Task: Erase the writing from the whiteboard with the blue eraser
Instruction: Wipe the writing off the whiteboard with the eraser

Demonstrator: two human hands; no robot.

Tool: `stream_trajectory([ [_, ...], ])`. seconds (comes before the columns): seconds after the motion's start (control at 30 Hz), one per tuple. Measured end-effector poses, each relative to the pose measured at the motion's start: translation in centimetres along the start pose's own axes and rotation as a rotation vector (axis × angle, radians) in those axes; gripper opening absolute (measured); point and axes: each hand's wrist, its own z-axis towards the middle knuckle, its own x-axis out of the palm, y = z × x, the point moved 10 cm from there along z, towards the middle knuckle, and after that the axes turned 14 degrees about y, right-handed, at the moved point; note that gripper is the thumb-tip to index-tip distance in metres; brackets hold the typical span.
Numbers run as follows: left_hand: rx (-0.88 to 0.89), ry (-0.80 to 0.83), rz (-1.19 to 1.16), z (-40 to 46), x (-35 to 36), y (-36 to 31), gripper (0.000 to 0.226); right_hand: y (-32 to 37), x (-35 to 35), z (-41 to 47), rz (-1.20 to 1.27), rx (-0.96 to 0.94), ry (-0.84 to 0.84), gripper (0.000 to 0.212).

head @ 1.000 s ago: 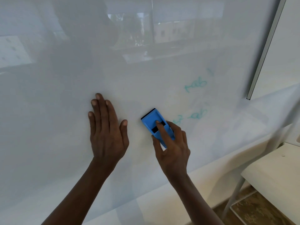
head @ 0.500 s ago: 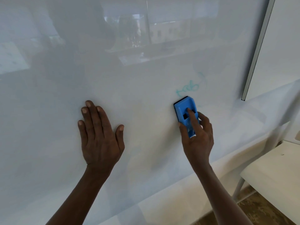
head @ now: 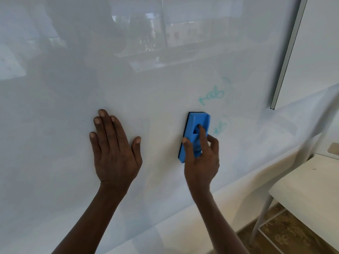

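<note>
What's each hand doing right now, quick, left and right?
Left hand: open, flat against the whiteboard, holding nothing.
Right hand: closed on the blue eraser, pressing it to the board.

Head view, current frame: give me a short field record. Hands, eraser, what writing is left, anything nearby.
left hand: flat, palm on the whiteboard, holds nothing
right hand: grips the blue eraser, index finger on its top
eraser: pressed to the board, long side near upright
upper writing: teal, smudged, above and right of the eraser
lower writing: teal, faint, just right of the eraser
board edge: grey frame at right
table: pale, lower right
</note>
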Motion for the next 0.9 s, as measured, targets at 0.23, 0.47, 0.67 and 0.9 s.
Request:
stream_trajectory([
  [0.23,0.004,0.005,-0.019,0.0,0.2,0.1,0.074,5.2,2.0,-1.3,-0.113,-0.202,0.080,0.049],
  [0.47,0.007,-0.013,-0.016,-0.2,0.1,0.0,0.073,7.8,1.5,0.4,-0.320,-0.427,0.080,0.049],
  [0.67,0.004,-0.031,0.007,-0.3,0.0,-0.1,0.072,8.2,-0.6,3.8,-0.356,-0.390,0.022,0.049],
  [0.9,0.002,-0.027,0.003,-0.3,0.1,0.0,0.073,6.2,-2.9,7.0,-0.276,-0.252,-0.034,0.050],
])
